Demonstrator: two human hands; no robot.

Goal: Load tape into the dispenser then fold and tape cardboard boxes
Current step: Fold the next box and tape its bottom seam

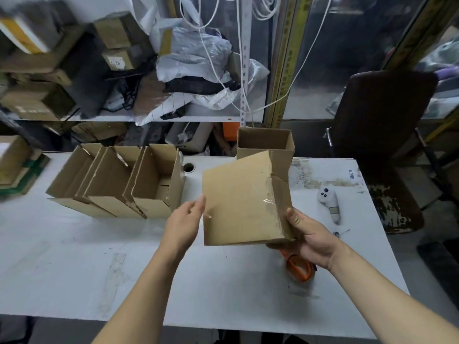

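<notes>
Right hand (311,240) grips the lower right corner of the cardboard box (239,202): thumb pressed on the near face, fingers curled underneath. Left hand (185,223) is relaxed, fingers nearly straight, fingertips touching the box's left edge. Box is held above the white table (99,264), tilted, its flat brown panel facing the camera; clear tape residue shines just above the right thumb, and a flap stands up along the right side. Directly below the right hand, the orange tape dispenser (299,268) lies on the table. Beyond the left hand, three open boxes (119,180) stand in a row. Beyond the held box, another open box (265,142) stands upright.
</notes>
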